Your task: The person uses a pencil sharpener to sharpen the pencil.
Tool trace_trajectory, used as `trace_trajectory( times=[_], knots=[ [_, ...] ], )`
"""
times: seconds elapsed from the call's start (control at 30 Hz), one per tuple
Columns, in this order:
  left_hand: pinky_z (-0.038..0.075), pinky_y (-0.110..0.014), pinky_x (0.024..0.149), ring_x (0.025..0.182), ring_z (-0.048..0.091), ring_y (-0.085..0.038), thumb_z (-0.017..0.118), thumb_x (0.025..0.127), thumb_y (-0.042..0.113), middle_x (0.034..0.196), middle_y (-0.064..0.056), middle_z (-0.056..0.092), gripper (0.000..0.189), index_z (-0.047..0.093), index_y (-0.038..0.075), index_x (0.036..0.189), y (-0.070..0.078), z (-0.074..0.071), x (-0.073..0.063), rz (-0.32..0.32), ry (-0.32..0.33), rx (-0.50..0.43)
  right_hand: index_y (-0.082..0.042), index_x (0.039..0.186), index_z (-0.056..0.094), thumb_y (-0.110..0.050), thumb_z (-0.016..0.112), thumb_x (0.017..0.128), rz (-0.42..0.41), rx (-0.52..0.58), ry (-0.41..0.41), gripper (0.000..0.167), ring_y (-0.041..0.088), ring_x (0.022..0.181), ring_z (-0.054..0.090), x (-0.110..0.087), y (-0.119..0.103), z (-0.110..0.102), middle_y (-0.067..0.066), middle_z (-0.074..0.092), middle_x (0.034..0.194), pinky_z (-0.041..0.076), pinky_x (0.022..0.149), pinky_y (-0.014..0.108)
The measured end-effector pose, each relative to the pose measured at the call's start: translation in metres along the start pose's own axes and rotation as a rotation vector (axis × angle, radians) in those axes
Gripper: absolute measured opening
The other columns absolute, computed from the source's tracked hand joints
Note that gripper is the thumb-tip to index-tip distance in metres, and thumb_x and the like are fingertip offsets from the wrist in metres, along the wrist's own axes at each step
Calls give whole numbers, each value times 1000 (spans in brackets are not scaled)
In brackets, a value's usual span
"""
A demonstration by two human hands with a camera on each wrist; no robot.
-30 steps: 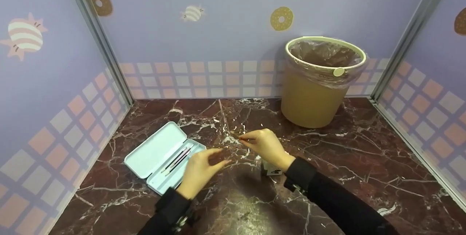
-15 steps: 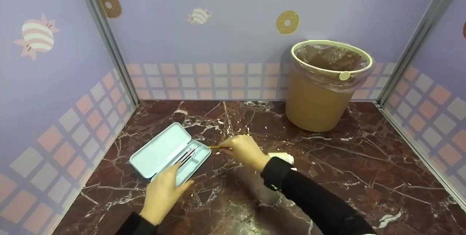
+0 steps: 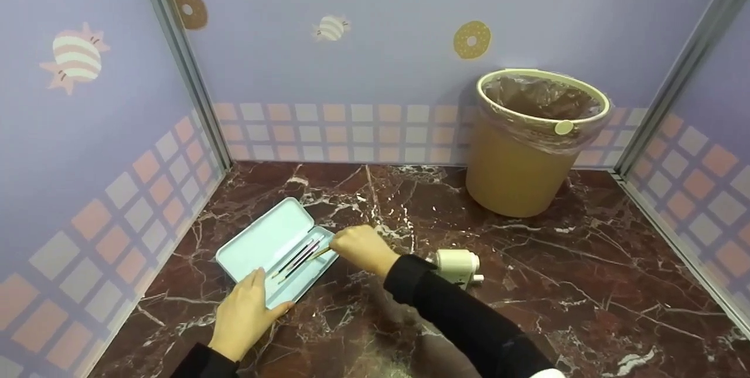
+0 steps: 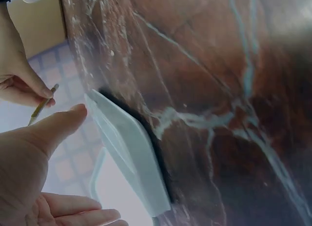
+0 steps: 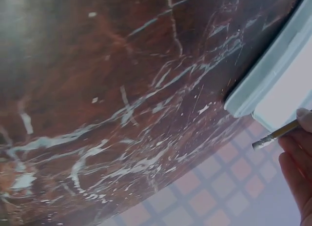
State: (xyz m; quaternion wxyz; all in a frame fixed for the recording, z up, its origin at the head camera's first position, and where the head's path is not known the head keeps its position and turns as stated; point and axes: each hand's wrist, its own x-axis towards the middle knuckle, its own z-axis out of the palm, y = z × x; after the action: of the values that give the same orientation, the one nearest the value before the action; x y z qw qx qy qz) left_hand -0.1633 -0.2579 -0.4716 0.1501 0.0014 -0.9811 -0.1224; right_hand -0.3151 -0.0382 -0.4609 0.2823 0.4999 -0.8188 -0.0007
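Note:
My right hand point(image 3: 363, 249) pinches a yellowish pencil point(image 3: 319, 253) above the right part of a light blue pencil case point(image 3: 261, 243). The pencil slants down over the case's tray in the head view; in the right wrist view its metal-banded end point(image 5: 263, 142) sticks out past the fingers. The case lies open, lid to the left, with several dark striped pencils point(image 3: 297, 258) in the tray. At the case's near end is my left hand point(image 3: 243, 313), thumb and fingers spread on either side of the corner. The left wrist view shows that thumb point(image 4: 63, 123) extended beside the tray's wall.
A cream crank pencil sharpener point(image 3: 456, 265) stands right of centre, partly behind the right sleeve. At the back right is a tan waste bin point(image 3: 515, 167) with a clear liner. Pale shavings point(image 3: 410, 225) are scattered over the marbled tabletop. Patterned walls enclose three sides.
My right hand has carried the pencil leftward from mid-table to over the case, exposing the sharpener. My left hand has moved left and nearer, to the case's near end.

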Motion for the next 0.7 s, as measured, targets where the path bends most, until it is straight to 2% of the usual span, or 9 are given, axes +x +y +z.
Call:
trace_trajectory(
  times=[0.13,0.2,0.3,0.4,0.5,0.7],
  knots=[
    [59,-57,85,113,66,-51,88,74,45,129,-39,61,93,52,-19,133,-3,4,1,9,-8,24,-20,78,73,-4,69,88,-40,-88,-66,19,5,63,66,12,-11,6,-10,74,76,54,57,20],
    [59,-58,85,113,65,-52,88,75,46,129,-39,61,94,51,-19,133,-4,6,1,-1,-30,23,-22,78,73,-5,70,86,-67,-134,-60,20,4,62,65,17,-17,10,-11,73,74,54,56,20],
    [59,-59,84,114,64,-52,87,76,46,129,-39,61,93,51,-19,133,-6,7,1,-16,-46,31,-25,74,72,-7,70,85,-107,-201,-16,21,3,61,64,24,-24,17,-14,72,73,54,54,20],
    [59,-59,84,112,65,-51,87,76,45,127,-38,62,91,52,-19,131,-7,8,0,-22,-35,40,-28,72,71,-12,70,84,-118,-255,40,20,3,61,63,30,-28,24,-16,71,72,53,53,21],
    [59,-58,83,110,65,-50,87,76,44,125,-37,63,89,53,-18,129,-8,10,0,-17,-23,49,-29,71,71,-18,68,86,-114,-274,49,19,3,62,64,35,-31,32,-16,70,72,53,53,22],
    [59,-58,79,105,67,-48,86,77,43,118,-34,65,85,54,-18,127,-10,13,1,-13,0,51,-29,74,73,-21,64,90,-79,-260,5,20,4,66,67,44,-34,46,-15,72,74,56,58,23]
  ],
)
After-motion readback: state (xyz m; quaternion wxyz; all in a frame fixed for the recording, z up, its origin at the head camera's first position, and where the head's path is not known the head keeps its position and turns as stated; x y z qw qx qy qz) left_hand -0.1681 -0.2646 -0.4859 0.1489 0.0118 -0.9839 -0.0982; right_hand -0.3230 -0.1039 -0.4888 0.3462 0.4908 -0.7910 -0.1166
